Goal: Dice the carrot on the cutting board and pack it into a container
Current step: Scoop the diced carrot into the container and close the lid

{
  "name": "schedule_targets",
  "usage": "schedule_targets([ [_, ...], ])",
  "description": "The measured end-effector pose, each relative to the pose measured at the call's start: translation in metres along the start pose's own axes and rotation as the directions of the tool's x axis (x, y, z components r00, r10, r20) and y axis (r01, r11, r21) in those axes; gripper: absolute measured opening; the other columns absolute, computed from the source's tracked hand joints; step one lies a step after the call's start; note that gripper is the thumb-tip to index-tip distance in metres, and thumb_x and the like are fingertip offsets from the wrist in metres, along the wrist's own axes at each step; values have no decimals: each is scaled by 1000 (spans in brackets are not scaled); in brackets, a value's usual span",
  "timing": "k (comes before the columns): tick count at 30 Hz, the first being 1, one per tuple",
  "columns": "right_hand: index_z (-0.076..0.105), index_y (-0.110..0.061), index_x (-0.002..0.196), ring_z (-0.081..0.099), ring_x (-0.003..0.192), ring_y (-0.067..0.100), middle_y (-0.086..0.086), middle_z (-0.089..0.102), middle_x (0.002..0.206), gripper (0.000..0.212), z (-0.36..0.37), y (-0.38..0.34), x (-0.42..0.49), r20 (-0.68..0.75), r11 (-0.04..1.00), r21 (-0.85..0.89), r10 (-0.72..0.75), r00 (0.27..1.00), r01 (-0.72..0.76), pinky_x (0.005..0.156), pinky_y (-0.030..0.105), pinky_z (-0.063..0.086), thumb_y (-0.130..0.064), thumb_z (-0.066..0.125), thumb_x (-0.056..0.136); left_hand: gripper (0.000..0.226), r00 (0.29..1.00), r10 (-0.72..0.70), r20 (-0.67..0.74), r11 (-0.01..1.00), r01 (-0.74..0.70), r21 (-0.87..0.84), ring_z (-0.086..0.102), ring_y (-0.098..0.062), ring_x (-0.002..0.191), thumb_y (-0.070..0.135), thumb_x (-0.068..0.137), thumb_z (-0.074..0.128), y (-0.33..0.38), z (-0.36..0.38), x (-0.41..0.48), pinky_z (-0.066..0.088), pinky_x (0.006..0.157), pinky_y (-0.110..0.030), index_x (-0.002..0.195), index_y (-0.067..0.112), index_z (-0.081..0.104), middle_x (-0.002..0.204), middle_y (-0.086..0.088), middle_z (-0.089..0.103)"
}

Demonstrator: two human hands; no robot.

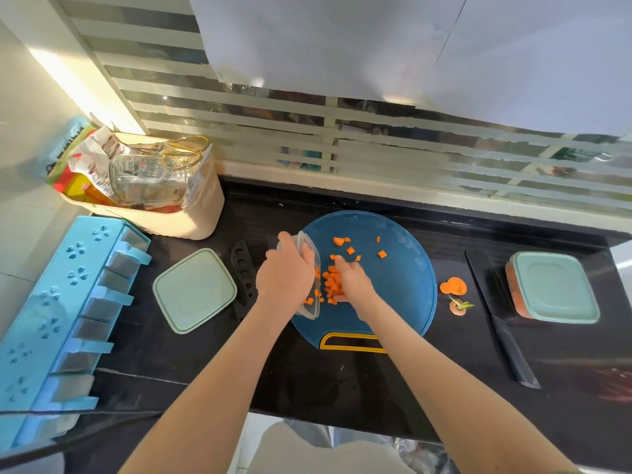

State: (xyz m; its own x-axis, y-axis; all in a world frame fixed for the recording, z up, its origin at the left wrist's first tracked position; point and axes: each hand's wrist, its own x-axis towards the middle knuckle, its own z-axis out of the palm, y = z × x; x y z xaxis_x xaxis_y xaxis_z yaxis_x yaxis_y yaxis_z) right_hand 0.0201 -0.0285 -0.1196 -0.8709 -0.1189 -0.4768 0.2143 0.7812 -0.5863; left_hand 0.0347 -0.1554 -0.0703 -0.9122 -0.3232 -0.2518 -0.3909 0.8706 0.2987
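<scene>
Your left hand (pixel 285 273) grips the clear container (pixel 306 241), tipped sideways. The diced carrot (pixel 333 283) lies just right of that grip. Your right hand (pixel 354 280), fingers extended and holding nothing, pushes the pile. Press the rim to the cutting board (pixel 403 285); gather strays (pixel 382 254) beyond your fingertips.

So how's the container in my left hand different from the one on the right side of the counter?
The container in your left hand is tipped on its side on the cutting board; the right container sits flat, off the board. The held one is open, mouth facing the carrot dice; the right one wears a pale green lid. Both are clear, with orange inside.
</scene>
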Motion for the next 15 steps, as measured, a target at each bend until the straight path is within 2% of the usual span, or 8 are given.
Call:
schedule_targets([
  [2, 46, -24, 111, 54, 112, 27, 9, 53, 121, 35, 9, -7, -2, 11, 993, -59, -100, 995, 100, 97, 48, 50, -53, 34, 97, 52, 1000, -15, 0, 1000, 15, -6, 62, -29, 97, 44, 102, 22, 1, 0, 0, 39, 65, -31, 144, 13, 23, 118, -17, 56],
  [5, 53, -17, 110, 56, 104, 22, 11, 59, 116, 32, 12, -22, -6, -35, 989, -5, -147, 989, 146, 95, 38, 47, -41, 33, 103, 49, 1000, -21, 3, 999, 21, -23, 61, -29, 98, 42, 102, 24, 5, 0, 3, 39, 67, -31, 141, 12, 27, 118, -17, 57],
  [6, 55, -14, 118, 55, 105, 20, 12, 59, 123, 34, 10, -29, -9, -9, 990, 80, -118, 993, 118, 93, 34, 44, -37, 33, 104, 49, 1000, -22, 6, 999, 22, -27, 61, -29, 98, 42, 102, 24, 6, 1, 4, 39, 67, -31, 140, 12, 27, 118, -17, 57],
  [8, 48, -11, 134, 51, 120, 23, 11, 53, 136, 35, 7, -37, -8, 127, 985, 163, -74, 989, 52, 102, 34, 41, -24, 36, 105, 50, 999, -40, 18, 998, 41, -42, 61, -28, 100, 43, 102, 24, 6, 1, 5, 39, 68, -30, 142, 14, 25, 119, -16, 57],
  [9, 46, -10, 136, 50, 125, 25, 11, 52, 136, 35, 6, -40, -9, 168, 983, 175, -78, 983, 48, 106, 35, 40, -18, 37, 104, 50, 999, -44, 30, 998, 46, -52, 61, -28, 100, 43, 102, 23, 4, 1, 6, 40, 68, -30, 143, 14, 24, 119, -15, 57],
  [11, 52, -8, 131, 53, 121, 21, 6, 58, 124, 32, 2, -41, -10, 197, 962, 268, -108, 974, 53, 102, 30, 43, -15, 38, 103, 50, 997, -46, 55, 996, 50, -80, 62, -29, 100, 44, 102, 23, -3, 3, 8, 43, 70, -33, 142, 14, 25, 119, -16, 58],
  [13, 60, -15, 125, 56, 115, 16, -4, 60, 113, 30, -3, -37, -10, 152, 915, 400, -108, 982, 39, 91, 25, 44, -19, 40, 102, 47, 997, -39, 63, 987, 48, -153, 62, -31, 100, 42, 102, 22, -12, 0, 9, 43, 72, -35, 138, 12, 28, 117, -17, 60],
  [15, 64, -19, 119, 56, 114, 16, -3, 63, 116, 29, -5, -27, -5, 49, 945, 310, -127, 991, 105, 93, 27, 45, -16, 43, 100, 42, 995, -53, 89, 974, 71, -213, 60, -34, 101, 38, 103, 24, -24, -3, 10, 41, 76, -38, 134, 11, 32, 115, -16, 58],
])
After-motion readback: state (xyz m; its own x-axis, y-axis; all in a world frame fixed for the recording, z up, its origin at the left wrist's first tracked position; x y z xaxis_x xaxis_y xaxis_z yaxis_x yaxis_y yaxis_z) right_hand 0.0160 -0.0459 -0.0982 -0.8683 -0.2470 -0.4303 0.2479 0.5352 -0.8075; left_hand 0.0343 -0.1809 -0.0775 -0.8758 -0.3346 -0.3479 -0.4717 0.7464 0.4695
